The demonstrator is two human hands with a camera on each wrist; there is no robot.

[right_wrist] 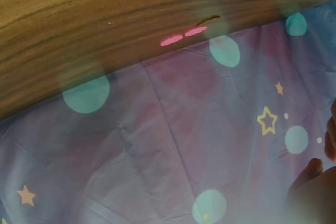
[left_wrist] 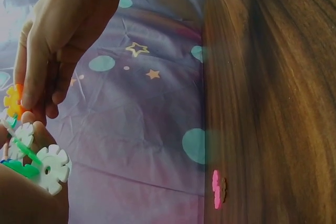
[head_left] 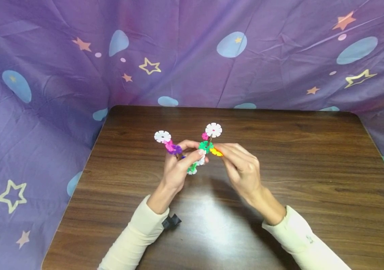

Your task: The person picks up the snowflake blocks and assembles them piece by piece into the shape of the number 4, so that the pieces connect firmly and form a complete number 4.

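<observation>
My left hand (head_left: 178, 168) grips a built figure of notched plastic flower discs above the table. A purple disc (head_left: 175, 149) and a white disc (head_left: 162, 136) stick out on its left. On the right, the thumb lies against a green disc (head_left: 206, 147), near an upper white disc (head_left: 213, 130). More white and green discs (left_wrist: 52, 169) hang below the palm. My right hand (head_left: 244, 168) pinches a yellow-orange disc (head_left: 216, 152) at the green disc's edge; whether the two are locked together I cannot tell. Fingers hide the figure's middle.
Pink discs (left_wrist: 216, 190) and a brown disc (left_wrist: 224, 190) lie on the dark wooden table (head_left: 127, 225), seen in both wrist views. A purple curtain (head_left: 192, 75) with stars hangs behind and left of the table. A small black device (head_left: 171, 221) sits at the left cuff.
</observation>
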